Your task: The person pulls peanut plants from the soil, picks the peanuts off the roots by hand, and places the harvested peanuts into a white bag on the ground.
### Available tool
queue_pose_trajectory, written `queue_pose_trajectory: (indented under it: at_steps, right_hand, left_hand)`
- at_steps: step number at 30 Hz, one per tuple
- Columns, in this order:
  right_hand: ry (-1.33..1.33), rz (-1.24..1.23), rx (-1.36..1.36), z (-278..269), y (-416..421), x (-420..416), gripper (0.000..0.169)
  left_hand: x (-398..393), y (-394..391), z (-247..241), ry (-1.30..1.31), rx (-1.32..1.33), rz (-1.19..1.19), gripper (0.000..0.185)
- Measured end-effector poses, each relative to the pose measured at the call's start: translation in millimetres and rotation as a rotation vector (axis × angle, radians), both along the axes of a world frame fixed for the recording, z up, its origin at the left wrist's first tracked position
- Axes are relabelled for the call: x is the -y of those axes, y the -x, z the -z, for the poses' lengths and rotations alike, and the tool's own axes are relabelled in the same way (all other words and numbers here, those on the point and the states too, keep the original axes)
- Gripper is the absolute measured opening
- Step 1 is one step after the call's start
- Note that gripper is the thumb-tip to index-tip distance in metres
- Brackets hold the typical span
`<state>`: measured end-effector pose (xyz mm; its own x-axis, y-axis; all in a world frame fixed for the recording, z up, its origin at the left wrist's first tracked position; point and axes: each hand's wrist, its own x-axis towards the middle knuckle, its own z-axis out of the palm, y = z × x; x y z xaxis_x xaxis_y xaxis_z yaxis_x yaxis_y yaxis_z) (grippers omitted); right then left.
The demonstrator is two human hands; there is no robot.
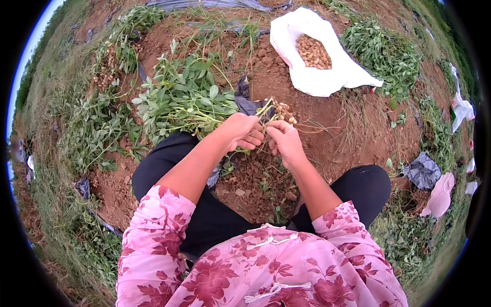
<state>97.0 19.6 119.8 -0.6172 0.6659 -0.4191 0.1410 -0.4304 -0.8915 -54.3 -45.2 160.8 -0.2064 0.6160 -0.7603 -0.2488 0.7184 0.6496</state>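
Observation:
Both my hands meet over the root end of an uprooted peanut plant [188,99], whose leafy tops spread to the left. My left hand [247,132] is around its stems, with the lower fingers loosely curled. My right hand [284,140] is beside it, thumb and forefinger pinched at the root end; what lies between the fingertips is too small to make out. A cluster of peanut pods [284,111] hangs among the roots just beyond my right hand. Ahead to the right, a white sack [307,82] lies with its mouth open, showing loose peanuts [312,51] inside.
More pulled peanut plants [383,57] lie beyond the sack, and others with pods [111,57] at the far left. Black plastic film [249,103] pokes from the reddish soil [245,192]. A crumpled dark plastic bag [422,170] and a pink one [439,195] lie at right.

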Motion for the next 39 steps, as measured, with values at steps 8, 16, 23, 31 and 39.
queue_pose_trajectory:
  at_steps: [8,16,23,31,39]
  right_hand:
    - [-1.151,-0.087,0.222,0,5,17,0.036]
    - [-0.938,-0.061,0.136,6,-1,10,0.015]
    - [-0.798,-0.127,0.184,11,-20,17,0.026]
    - [-0.372,-0.127,0.202,40,-43,39,0.03]
    - [0.321,0.184,0.218,90,-60,22,0.048]
  left_hand:
    - [4,-5,6,-0.017,-0.041,0.041,0.039]
    - [2,-8,6,-0.024,-0.079,0.133,0.048]
    - [1,-22,9,-0.177,-1.316,0.49,0.033]
    - [-27,-25,18,-0.494,-1.545,0.495,0.091]
    - [-57,-51,51,0.154,-1.428,0.84,0.133]
